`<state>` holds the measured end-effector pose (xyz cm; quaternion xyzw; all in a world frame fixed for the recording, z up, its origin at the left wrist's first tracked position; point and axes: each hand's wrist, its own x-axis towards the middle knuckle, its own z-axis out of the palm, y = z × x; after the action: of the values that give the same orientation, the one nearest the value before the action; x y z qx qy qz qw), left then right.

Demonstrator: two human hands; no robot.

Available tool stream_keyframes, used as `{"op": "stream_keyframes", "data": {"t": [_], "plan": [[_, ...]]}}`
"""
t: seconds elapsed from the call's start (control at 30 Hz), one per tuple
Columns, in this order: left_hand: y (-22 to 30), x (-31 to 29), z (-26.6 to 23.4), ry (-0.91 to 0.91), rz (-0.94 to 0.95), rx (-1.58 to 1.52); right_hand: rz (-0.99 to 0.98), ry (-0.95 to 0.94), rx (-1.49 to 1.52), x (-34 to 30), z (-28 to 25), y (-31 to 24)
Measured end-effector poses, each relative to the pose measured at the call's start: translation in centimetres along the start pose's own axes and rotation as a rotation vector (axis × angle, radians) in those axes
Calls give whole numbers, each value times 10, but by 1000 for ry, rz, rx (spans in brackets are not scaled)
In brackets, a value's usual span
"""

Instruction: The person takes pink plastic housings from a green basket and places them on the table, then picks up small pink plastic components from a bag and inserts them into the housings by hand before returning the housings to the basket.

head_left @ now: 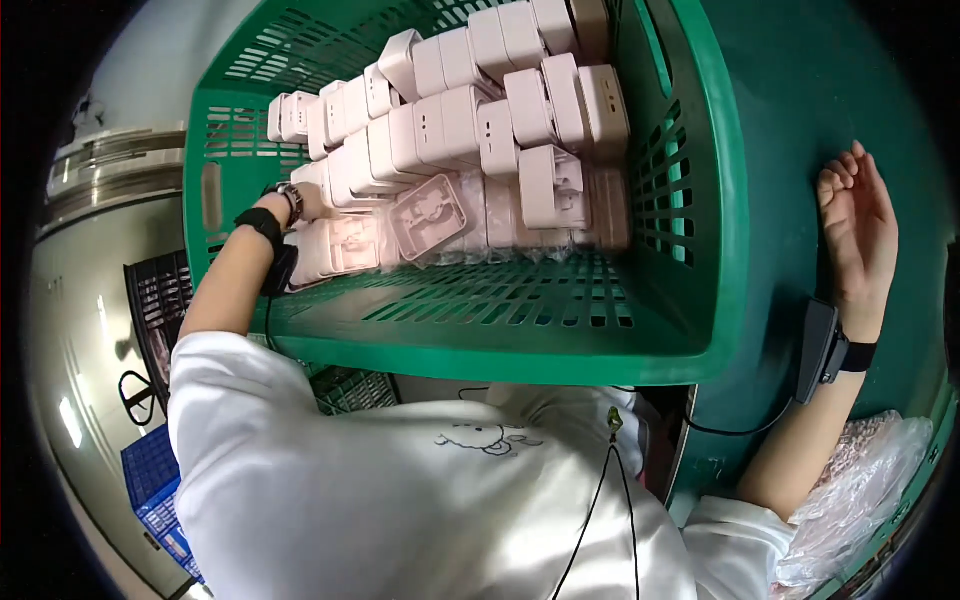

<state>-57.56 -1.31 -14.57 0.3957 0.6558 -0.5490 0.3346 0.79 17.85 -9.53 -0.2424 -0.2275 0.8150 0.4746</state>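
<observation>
My left hand (314, 203) reaches into a large green plastic crate (500, 362), against white plastic housings (365, 160). Its fingers blend with the pale parts, so their grip is hard to make out. Beside that wrist lies an open housing (354, 245) with its hollow side showing. Further right, another open housing (430, 215) sits tilted on clear plastic wrap. My right hand (862, 225) rests palm up over the green tabletop, fingers loosely bent and apart, holding nothing.
Several rows of housings fill the crate's far side. A clear bag of small parts (855, 500) lies by my right elbow. On the left stand a black crate (160, 300) and a blue crate (155, 490). Cables run from both wrist devices.
</observation>
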Motion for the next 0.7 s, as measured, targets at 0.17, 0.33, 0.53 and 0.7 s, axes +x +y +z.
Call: {"op": "stream_keyframes", "data": {"t": [0.17,0.33,0.53,0.7], "plan": [[-41,19,86,262,-158,-341,23,-139,-128,4,-11,3],[-12,3,72,98,-90,-648,-58,62,-342,-4,-2,4],[-4,21,83,50,-81,-668,-153,36,-638,0,0,15],[25,7,60,127,-227,-515,-185,32,-754,1,3,13]]}}
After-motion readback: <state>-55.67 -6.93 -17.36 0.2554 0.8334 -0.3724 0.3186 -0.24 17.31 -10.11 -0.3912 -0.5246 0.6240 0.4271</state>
